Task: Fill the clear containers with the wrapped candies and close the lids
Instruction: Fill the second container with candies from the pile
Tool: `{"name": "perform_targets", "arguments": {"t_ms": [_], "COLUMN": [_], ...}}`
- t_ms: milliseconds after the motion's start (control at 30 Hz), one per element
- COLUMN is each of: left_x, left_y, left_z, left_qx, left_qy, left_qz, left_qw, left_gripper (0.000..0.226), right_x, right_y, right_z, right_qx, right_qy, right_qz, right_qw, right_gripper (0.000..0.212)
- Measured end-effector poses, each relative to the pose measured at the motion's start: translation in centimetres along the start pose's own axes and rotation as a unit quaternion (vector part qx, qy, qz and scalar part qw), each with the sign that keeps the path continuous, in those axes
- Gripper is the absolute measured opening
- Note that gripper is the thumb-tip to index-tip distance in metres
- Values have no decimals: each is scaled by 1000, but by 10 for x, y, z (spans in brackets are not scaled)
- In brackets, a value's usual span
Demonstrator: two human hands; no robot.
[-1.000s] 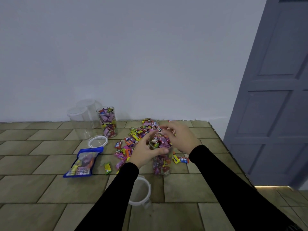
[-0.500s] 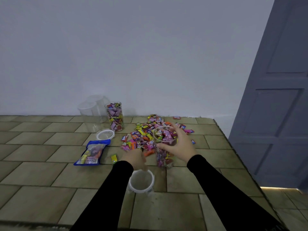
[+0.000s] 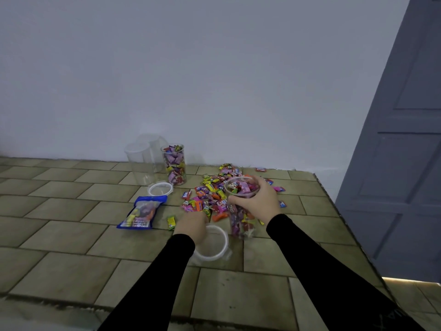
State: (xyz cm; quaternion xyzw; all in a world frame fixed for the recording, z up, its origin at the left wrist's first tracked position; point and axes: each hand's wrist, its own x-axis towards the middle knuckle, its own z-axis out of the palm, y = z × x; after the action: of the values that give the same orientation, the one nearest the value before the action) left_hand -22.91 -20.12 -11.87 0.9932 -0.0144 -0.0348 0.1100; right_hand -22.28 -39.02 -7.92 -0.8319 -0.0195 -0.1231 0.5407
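Note:
A clear container (image 3: 241,222) full of wrapped candies stands upright on the tiled surface, its top uncovered. My right hand (image 3: 259,199) grips it near the rim. My left hand (image 3: 192,226) lies over the left edge of a white-rimmed lid (image 3: 216,243) that rests on the tiles just left of that container; its fingers curl at the rim. A heap of loose wrapped candies (image 3: 210,191) lies behind. Another filled container (image 3: 174,167) stands by the wall without a lid.
Two empty clear containers (image 3: 140,163) stand at the wall, left of the filled one. A second lid (image 3: 160,188) and a blue candy bag (image 3: 143,212) lie on the tiles. The surface ends at the right edge (image 3: 343,218), beside a grey door (image 3: 401,163).
My left hand left the container's rim and dropped down to the lid on the tiles. My right hand kept its hold on the container. The camera view shifted.

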Motion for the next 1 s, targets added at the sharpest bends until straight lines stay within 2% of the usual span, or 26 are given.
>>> {"name": "perform_targets", "arguments": {"t_ms": [200,333,433,533,667,800,900,1000], "left_x": [16,33,56,75,110,148,165,182], "left_y": [-18,-30,-43,-51,-54,-52,-51,-53], "left_z": [-26,-35,-42,-53,-63,-68,-70,-69], "left_qx": [-102,-245,-325,-348,-319,-219,-94,-17], "left_qy": [26,67,99,134,193,209,192,158], "left_qz": [-53,-94,-99,-89,-56,-11,36,38], "left_qw": [993,963,935,924,926,953,976,986], "left_gripper": [17,7,20,23,27,34,36,42], "right_x": [27,57,87,118,159,196,217,236], "right_y": [-21,-36,-44,-51,-55,-52,-47,-39], "right_z": [15,28,43,59,81,102,117,130], "right_qx": [9,31,30,40,58,58,61,57], "right_qy": [29,33,24,18,24,36,41,44], "right_qz": [-29,-43,-51,-51,-37,-29,-23,-20], "right_qw": [999,998,998,998,997,997,997,997], "right_gripper": [104,103,103,105,106,107,108,107]}}
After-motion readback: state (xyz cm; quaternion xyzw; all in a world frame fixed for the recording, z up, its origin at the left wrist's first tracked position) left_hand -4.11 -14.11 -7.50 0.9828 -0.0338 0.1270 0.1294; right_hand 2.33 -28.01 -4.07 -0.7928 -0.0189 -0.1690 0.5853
